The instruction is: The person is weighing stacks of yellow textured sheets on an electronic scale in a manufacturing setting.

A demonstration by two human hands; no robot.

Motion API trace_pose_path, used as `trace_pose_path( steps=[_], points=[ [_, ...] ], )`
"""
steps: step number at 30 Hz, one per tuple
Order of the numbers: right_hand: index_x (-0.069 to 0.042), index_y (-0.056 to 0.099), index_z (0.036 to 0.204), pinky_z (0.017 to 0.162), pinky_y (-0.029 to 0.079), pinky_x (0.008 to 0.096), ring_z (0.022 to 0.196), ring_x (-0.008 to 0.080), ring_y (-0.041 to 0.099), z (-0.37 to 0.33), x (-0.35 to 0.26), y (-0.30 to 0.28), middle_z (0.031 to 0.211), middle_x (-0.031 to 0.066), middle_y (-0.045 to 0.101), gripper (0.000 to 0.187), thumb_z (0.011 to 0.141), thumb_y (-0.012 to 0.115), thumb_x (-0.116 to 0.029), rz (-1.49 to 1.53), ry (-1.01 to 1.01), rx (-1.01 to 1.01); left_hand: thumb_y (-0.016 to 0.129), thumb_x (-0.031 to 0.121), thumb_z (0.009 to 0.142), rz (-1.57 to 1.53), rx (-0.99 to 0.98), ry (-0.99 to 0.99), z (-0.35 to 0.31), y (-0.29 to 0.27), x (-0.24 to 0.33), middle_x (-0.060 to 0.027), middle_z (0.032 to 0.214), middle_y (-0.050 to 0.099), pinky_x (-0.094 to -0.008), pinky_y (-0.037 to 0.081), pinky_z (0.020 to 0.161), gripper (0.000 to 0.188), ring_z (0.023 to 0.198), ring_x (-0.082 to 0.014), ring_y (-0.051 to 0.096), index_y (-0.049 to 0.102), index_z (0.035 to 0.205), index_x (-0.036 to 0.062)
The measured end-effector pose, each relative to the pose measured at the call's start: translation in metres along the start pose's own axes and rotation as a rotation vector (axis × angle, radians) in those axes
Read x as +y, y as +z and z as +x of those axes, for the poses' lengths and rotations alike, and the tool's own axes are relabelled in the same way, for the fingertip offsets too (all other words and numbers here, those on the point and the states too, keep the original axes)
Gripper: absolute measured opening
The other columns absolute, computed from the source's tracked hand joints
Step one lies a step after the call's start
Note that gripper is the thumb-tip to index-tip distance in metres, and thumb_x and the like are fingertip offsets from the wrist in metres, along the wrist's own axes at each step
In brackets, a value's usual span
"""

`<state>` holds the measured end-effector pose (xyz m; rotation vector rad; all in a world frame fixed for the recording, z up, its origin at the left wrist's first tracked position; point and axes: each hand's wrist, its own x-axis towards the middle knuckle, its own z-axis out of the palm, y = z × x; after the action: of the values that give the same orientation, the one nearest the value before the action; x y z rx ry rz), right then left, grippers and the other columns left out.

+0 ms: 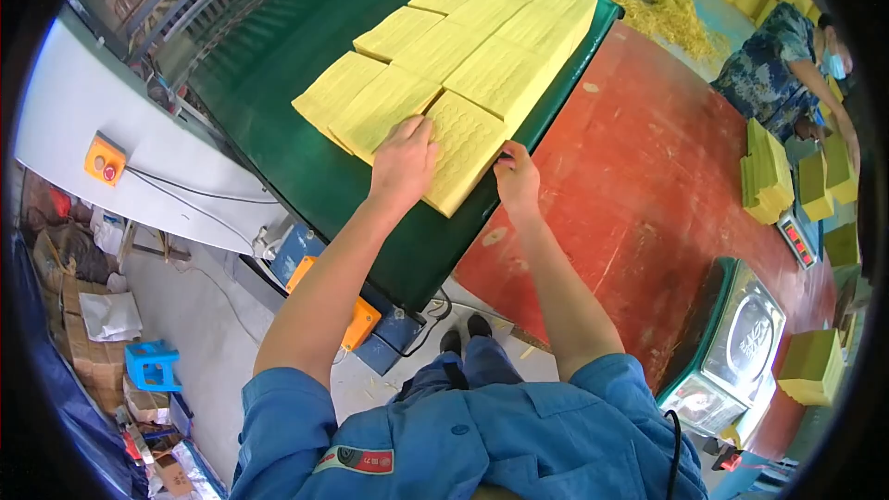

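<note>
Stacks of embossed yellow paper (435, 46) lie in close rows on a green table (269, 83). The nearest stack (460, 143) sits at an angle between my hands, close to the table's right edge. My left hand (405, 165) presses bent fingers on its left side, where it meets the neighbouring stack. Against its right side rests my right hand (519, 181), fingers curled at the corner. Something small and dark shows at those fingertips, too small to make out.
A red table (602, 167) adjoins on the right, with a metal-cased machine (736, 343), a scale (796, 239) and more yellow stacks (767, 171). A masked person (773, 69) in camouflage works there. At left are a stop-button box (106, 159) and a blue stool (153, 366).
</note>
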<state>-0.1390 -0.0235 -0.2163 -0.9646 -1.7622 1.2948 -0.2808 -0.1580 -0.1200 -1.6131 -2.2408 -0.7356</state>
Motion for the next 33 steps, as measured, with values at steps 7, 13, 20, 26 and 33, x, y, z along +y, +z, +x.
trace_pose_path(
  steps=[7, 13, 20, 26, 33],
  points=[
    [-0.003, 0.062, 0.104, 0.075, 0.052, 0.0326, 0.078, 0.0201, 0.064, -0.047, -0.008, -0.033, 0.091, 0.0117, 0.066, 0.022, 0.084, 0.056, 0.0, -0.058, 0.023, -0.047, 0.062, 0.013, 0.087, -0.228, -0.123, -0.014, -0.028, -0.024, -0.004, -0.0149, 0.124, 0.063, -0.0397, 0.049, 0.096, 0.033, 0.112, -0.034, 0.059, 0.063, 0.117, -0.0005],
    [0.0, 0.063, 0.108, 0.076, 0.053, 0.0324, 0.08, 0.0174, 0.065, -0.169, -0.028, -0.097, 0.092, 0.0131, 0.069, 0.027, 0.083, 0.052, 0.005, -0.05, 0.116, -0.119, 0.068, 0.009, 0.081, -0.456, -0.302, 0.202, -0.063, -0.049, 0.034, -0.0134, 0.127, 0.062, -0.0395, 0.048, 0.097, 0.04, 0.114, -0.0316, 0.059, 0.063, 0.12, 0.0007],
    [0.003, 0.054, 0.116, 0.083, 0.053, 0.0328, 0.092, 0.021, 0.066, -0.288, -0.037, -0.13, 0.107, 0.0143, 0.064, 0.028, 0.089, 0.05, 0.005, 0.273, 0.374, 0.206, 0.07, 0.005, 0.078, -0.621, -0.348, 0.404, -0.091, -0.039, 0.1, -0.0148, 0.127, 0.06, -0.0409, 0.049, 0.095, 0.044, 0.111, -0.0342, 0.059, 0.062, 0.121, -0.0018],
    [0.004, 0.05, 0.125, 0.093, 0.051, 0.0367, 0.104, 0.0245, 0.063, -0.332, -0.015, -0.128, 0.118, 0.0156, 0.061, 0.033, 0.093, 0.052, -0.002, 0.717, 0.7, 0.267, 0.069, 0.004, 0.076, -0.599, -0.246, 0.412, -0.116, -0.03, 0.158, -0.0191, 0.125, 0.06, -0.0436, 0.048, 0.096, 0.045, 0.111, -0.037, 0.059, 0.06, 0.12, -0.0057],
    [0.002, 0.05, 0.13, 0.1, 0.044, 0.0372, 0.115, 0.0243, 0.056, -0.346, -0.033, -0.142, 0.124, 0.013, 0.059, 0.042, 0.088, 0.053, -0.001, 0.992, 0.582, 0.322, 0.072, 0.018, 0.078, -0.56, -0.313, 0.379, -0.141, -0.044, 0.202, -0.0255, 0.131, 0.053, -0.0487, 0.043, 0.1, 0.058, 0.12, -0.0421, 0.051, 0.055, 0.126, -0.0089]
  ],
)
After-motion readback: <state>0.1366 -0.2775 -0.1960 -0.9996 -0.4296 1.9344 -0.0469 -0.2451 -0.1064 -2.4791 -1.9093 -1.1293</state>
